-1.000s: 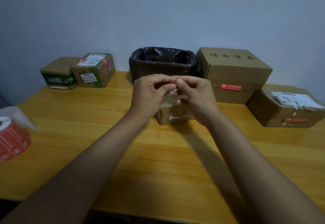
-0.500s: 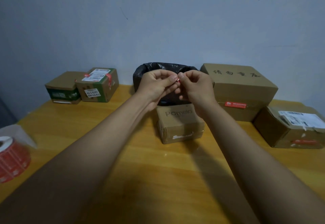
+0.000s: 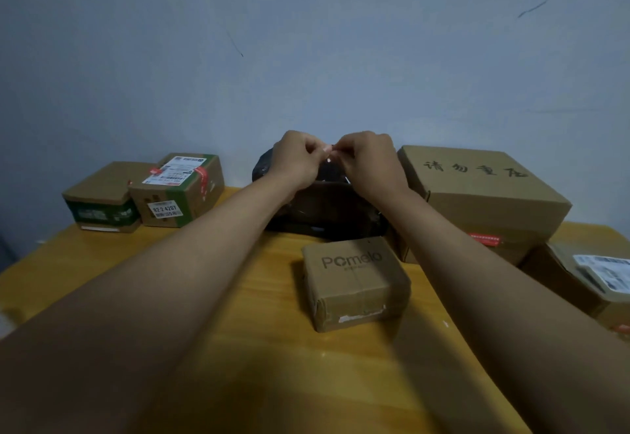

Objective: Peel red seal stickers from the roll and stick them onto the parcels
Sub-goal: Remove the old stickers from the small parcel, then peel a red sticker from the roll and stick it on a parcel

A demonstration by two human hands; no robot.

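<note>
On the table (image 3: pixel 102 297) sit five parcels; both hands — left (image 3: pixel 296 160), right (image 3: pixel 366 160) — pinch something tiny, fingers together.

Pale blue-grey wall (image 3: pixel 306 58) with dark scuff marks, yellow wooden table (image 3: pixel 259 297) against it, dim light

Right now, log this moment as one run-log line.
left hand: pinching sticker | right hand: pinching sticker | above bin | Pomelo parcel: no red seal visible
</note>
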